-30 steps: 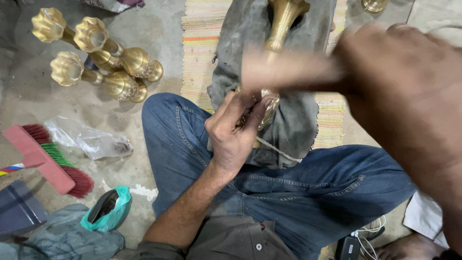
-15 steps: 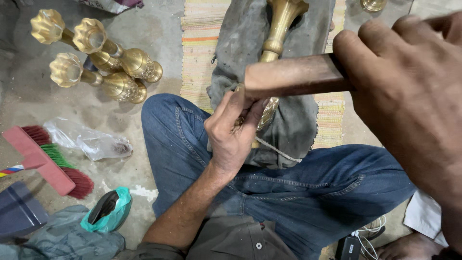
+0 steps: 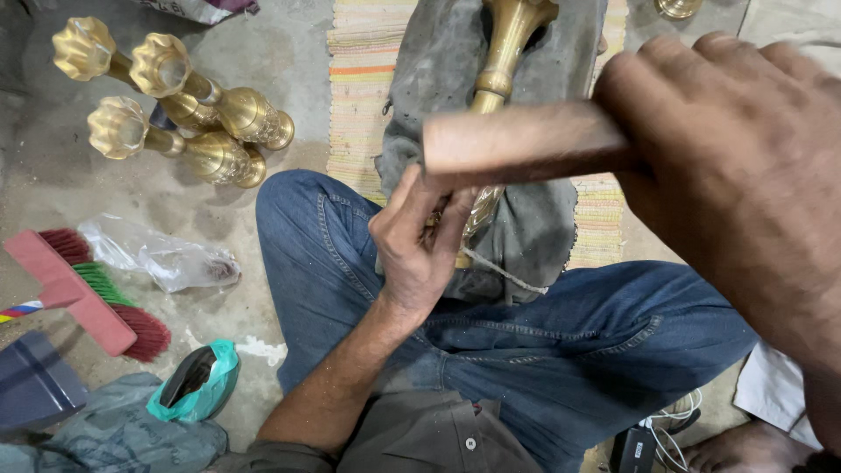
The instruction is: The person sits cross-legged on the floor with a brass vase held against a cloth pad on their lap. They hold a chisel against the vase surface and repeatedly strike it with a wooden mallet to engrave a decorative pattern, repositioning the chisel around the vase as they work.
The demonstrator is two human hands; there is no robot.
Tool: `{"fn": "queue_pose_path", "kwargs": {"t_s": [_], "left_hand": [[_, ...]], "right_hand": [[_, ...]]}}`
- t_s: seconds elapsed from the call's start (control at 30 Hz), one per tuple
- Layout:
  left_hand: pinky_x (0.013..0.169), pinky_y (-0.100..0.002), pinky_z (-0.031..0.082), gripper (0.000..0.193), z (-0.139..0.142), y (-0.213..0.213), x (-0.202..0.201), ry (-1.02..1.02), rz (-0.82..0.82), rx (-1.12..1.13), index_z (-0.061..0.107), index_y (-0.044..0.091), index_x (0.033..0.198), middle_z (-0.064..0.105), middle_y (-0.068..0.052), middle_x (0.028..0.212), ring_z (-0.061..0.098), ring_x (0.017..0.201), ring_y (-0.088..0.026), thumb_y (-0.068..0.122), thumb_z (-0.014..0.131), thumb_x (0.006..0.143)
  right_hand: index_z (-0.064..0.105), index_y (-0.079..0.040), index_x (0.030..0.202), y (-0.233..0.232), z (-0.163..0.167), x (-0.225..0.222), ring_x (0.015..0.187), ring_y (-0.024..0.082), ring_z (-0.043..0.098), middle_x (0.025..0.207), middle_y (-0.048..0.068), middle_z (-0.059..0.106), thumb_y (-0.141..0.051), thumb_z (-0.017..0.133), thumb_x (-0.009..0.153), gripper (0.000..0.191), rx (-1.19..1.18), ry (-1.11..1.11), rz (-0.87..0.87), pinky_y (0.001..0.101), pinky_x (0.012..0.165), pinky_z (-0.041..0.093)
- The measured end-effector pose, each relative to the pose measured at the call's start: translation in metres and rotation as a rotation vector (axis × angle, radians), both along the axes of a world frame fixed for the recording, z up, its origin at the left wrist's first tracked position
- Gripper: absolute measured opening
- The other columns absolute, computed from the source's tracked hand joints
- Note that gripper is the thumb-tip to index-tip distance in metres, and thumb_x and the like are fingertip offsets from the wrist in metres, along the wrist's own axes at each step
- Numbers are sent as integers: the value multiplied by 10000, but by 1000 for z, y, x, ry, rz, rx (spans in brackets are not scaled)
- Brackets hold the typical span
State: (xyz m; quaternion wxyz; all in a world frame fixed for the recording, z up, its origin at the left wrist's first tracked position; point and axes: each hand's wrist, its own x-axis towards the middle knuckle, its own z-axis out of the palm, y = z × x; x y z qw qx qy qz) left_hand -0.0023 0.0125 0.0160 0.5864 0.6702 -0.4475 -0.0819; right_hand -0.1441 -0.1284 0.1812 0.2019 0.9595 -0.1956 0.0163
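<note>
Brass stand lies on grey cloth across the lap; the left hand pinches something small against it. The right hand, fingers wrapped tight, holds a wooden mallet: a misjudged blow could strike the left fingers.

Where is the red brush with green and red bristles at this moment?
In the head view, the red brush lies on the floor at the far left, beside the clear plastic bag.

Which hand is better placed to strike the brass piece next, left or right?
The right hand, probably. It grips the wooden handle raised above the brass piece, while the left hand is busy steadying that piece on the grey cloth.
</note>
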Motion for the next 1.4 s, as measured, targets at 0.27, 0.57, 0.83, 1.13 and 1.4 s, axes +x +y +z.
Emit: {"fn": "queue_pose_path", "kwargs": {"t_s": [0.27,0.57,0.83,1.13,1.4], "left_hand": [[645,-280,589,235,7,-2,-4,-30,39,-50,688,22,1173,687,-46,968,725,801,-115,39,798,965],[637,-274,577,227,1,-1,-3,-75,41,-53,671,55,1176,669,-32,935,708,759,-99,66,810,997],[647,-286,571,237,3,-1,-2,-85,28,-47,677,35,1209,662,-45,929,689,770,-109,76,790,1005],[644,-287,573,246,4,-1,-2,-44,16,-56,680,24,1175,667,-48,942,704,786,-128,56,808,967],[642,-294,557,253,6,2,-1,-66,7,-32,674,11,1202,677,-72,985,704,798,-146,27,790,978]], "right_hand": [[617,-83,1017,-7,-9,-1,919,259,672,884,88,636,-191,772,899,222,82,-116,-41,400,820,515],[647,-96,1043,-3,-6,-3,849,249,692,840,68,649,-186,801,879,241,17,-53,-23,406,767,548],[626,-64,1092,-4,-8,0,952,280,682,956,103,656,-106,792,939,230,58,-145,6,400,836,537],[624,-53,1064,-5,-9,-3,927,289,666,915,107,625,-136,792,901,248,149,-149,-8,436,887,507],[631,-127,1090,-5,-14,-8,984,207,680,963,33,638,-202,786,951,221,-63,-15,-11,377,928,505]]}}
